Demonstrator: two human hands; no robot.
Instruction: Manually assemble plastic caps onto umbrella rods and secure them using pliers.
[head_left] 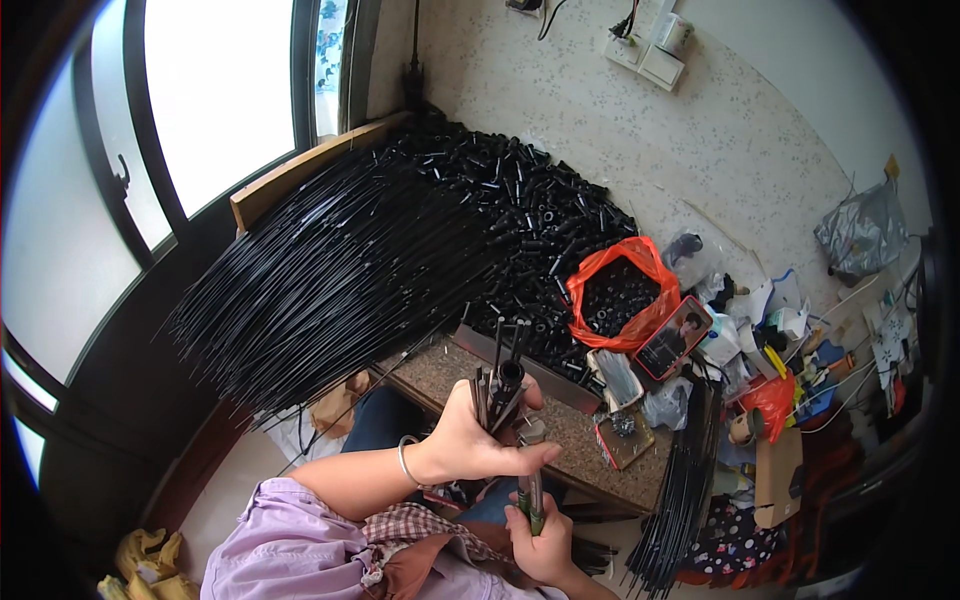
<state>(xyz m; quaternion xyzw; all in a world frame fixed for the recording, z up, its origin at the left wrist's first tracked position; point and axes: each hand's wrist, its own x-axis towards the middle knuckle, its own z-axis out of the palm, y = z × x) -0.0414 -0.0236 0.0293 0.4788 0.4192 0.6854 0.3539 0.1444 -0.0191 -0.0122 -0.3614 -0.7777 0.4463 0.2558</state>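
My left hand (465, 435) is closed around several thin black rods (481, 398) and a short black tube (510, 374), whose round open end faces up. Below it, my right hand (540, 548) grips a tool with a green and grey handle (531, 500). The tool's metal head (531, 431) reaches up beside my left thumb, close to the tube. Its exact kind is partly hidden by my fingers. Both hands are over the near edge of a speckled brown tabletop (560, 440).
A large heap of long black rods (340, 260) spreads at the left, with black tubular parts (530, 190) behind. An orange-red bag (580, 300) holds small black pieces. Near it lie a phone (672, 338), a clear box (616, 378) and a tray (628, 445). More rods (678, 500) hang off the right edge.
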